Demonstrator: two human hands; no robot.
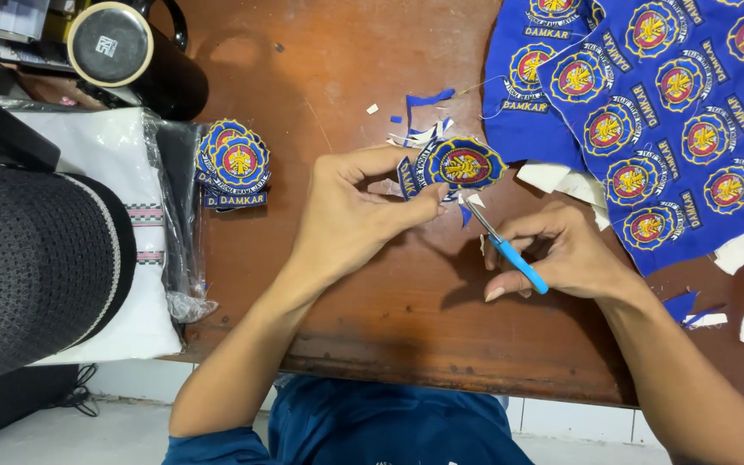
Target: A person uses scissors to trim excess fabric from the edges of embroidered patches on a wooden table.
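Observation:
My left hand [350, 215] pinches a round blue embroidered patch [465, 164] with a red and yellow emblem, held just above the brown wooden table [355, 77]. My right hand [561, 254] grips small scissors with a blue handle [510, 254], their metal tips touching the patch's lower edge. Blue and white fabric offcuts [419, 116] lie on the table just behind the patch.
A stack of cut patches [232, 164] lies left of my hands. A large blue cloth sheet of uncut patches [673, 112] covers the right side. A black mug [135, 56] stands at the back left, with a black hat [32, 267] on plastic-wrapped white fabric [101, 172] at the left.

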